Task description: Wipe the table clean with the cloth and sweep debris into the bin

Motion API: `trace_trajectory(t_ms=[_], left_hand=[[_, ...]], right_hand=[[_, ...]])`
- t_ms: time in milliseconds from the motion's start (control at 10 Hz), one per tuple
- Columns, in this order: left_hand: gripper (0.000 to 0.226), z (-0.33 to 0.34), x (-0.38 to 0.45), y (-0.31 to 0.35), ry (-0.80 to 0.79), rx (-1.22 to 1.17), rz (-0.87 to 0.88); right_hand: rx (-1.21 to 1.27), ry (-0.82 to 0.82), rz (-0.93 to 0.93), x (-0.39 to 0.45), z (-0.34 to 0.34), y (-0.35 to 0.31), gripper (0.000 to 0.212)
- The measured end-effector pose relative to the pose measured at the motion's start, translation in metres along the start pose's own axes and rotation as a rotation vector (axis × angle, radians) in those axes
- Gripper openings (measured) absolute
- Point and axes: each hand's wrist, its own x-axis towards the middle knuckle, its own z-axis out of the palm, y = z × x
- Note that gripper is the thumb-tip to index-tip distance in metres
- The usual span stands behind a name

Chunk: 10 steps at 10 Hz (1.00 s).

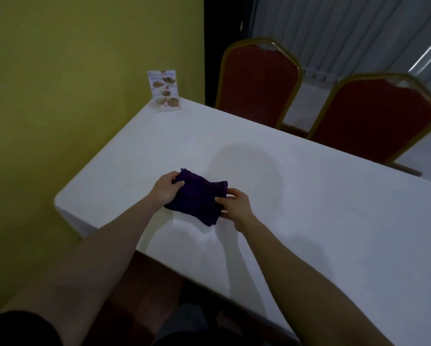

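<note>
The left hand (165, 189) has its thumb curled over the top of the cloth (197, 199) and its fingers tucked round the far-left corner, pinching that end. The right hand (235, 208) pinches the cloth's right edge, thumb on top and fingers curled beneath. The cloth is dark purple, folded into a rough rectangle, and spans the gap between the two hands; it sags a little in the middle. Whether its underside touches the table (309, 221) or is held just above it cannot be told. Both bare forearms reach in from the bottom of the view, the left from the lower left, the right from the lower right.

The cloth sits over the near-left part of the white table, close to the person's edge. At the far-left corner a menu card (165, 89) stands upright against the yellow wall (72, 83). Two red chairs (259, 81) with gold frames stand along the far side, side by side
</note>
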Motion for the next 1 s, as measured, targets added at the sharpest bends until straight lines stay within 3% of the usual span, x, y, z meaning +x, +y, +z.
trace_trajectory(t_ms=[200,400,700,900,1000], left_hand=[[0.029,-0.099,0.027,-0.07,0.083,0.103,-0.077],[0.034,-0.151,0.035,-0.125,0.143,0.165,-0.177],[0.039,-0.145,0.04,-0.152,0.221,0.297,-0.106],[0.055,-0.146,0.035,-0.14,0.278,0.647,-0.009],[0.058,-0.148,0.039,-0.126,0.209,0.705,0.084]], right_hand=[[-0.055,-0.105,0.095,0.029,0.128,-0.002,0.043],[-0.192,-0.17,0.101,0.048,0.204,0.009,0.035],[-0.57,0.0,-0.022,0.052,0.221,0.021,0.038],[-0.645,0.004,-0.038,0.057,0.21,0.022,0.04],[-0.725,0.037,-0.111,0.054,0.192,0.008,0.039]])
